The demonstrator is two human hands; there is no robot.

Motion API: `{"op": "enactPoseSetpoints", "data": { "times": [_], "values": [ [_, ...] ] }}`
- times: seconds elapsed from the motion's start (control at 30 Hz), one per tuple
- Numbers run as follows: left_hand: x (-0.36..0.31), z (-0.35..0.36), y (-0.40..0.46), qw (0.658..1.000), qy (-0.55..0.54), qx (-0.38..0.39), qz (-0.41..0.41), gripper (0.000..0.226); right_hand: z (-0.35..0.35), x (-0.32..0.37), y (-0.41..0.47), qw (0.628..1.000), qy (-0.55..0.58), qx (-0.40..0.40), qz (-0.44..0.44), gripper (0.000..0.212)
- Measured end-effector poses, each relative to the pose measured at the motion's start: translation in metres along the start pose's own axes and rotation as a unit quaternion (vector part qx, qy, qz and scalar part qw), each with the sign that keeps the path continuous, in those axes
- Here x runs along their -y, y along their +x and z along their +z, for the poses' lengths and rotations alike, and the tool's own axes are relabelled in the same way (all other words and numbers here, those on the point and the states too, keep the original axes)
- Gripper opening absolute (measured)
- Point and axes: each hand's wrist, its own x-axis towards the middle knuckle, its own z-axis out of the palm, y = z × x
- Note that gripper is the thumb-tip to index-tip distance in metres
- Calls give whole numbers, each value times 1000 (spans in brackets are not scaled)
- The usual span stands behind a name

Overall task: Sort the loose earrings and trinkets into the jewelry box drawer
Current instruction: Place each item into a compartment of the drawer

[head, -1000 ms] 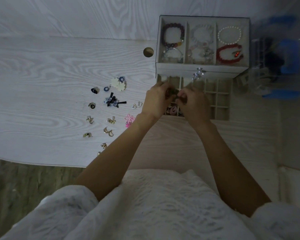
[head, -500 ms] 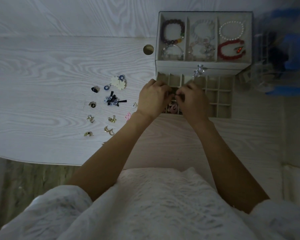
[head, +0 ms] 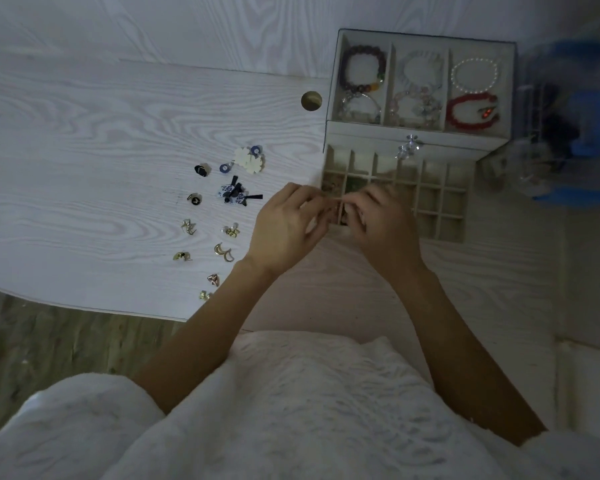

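Observation:
A pale jewelry box (head: 420, 133) stands at the desk's back right. Its gridded drawer (head: 440, 202) is pulled out toward me. My left hand (head: 288, 226) and my right hand (head: 381, 223) meet fingertip to fingertip over the drawer's near-left cells, pinching something too small to make out. Loose earrings lie left of my hands: cream flower pieces (head: 250, 161), a blue-and-black bow pair (head: 236, 195), gold crescents (head: 224, 252), and several small gold studs (head: 182, 256).
The box's top tray holds bracelets: a dark beaded one (head: 362, 69), a white pearl one (head: 474, 76), a red one (head: 471, 112). A round cable hole (head: 311, 100) is in the desk. A clear organiser with blue items (head: 565, 133) stands right of the box. The desk edge (head: 84, 306) runs near left.
Both hands have drawn back toward me, from the drawer's middle rows to its near-left corner, staying pinched together. The pink trinket by my left wrist is no longer in sight.

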Motion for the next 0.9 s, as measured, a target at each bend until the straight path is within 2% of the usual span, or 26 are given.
{"op": "enactPoseSetpoints", "data": {
  "times": [0.13,0.23,0.3,0.47,0.57,0.63,0.8,0.9],
  "values": [
    [17,-21,-52,991,31,27,-127,24,22,30,-8,995,6,75,-68,15],
    [29,-26,-80,968,35,65,-240,32,45,47,-10,986,-1,141,-85,22],
    [33,-24,-85,958,17,82,-276,37,57,56,-7,984,-10,159,-81,28],
    [33,-9,-75,955,-10,77,-286,36,77,72,4,983,17,174,-62,42],
    [35,-3,-70,943,-22,74,-323,24,81,73,7,983,39,172,-50,31],
    [37,-2,-71,945,-35,62,-320,18,82,70,7,983,50,170,-40,24],
    [38,-2,-73,945,-52,64,-315,15,74,65,-3,984,21,179,-8,21],
    [40,-1,-74,949,-59,81,-299,14,58,62,-14,986,20,165,-19,14]
  ]
}}
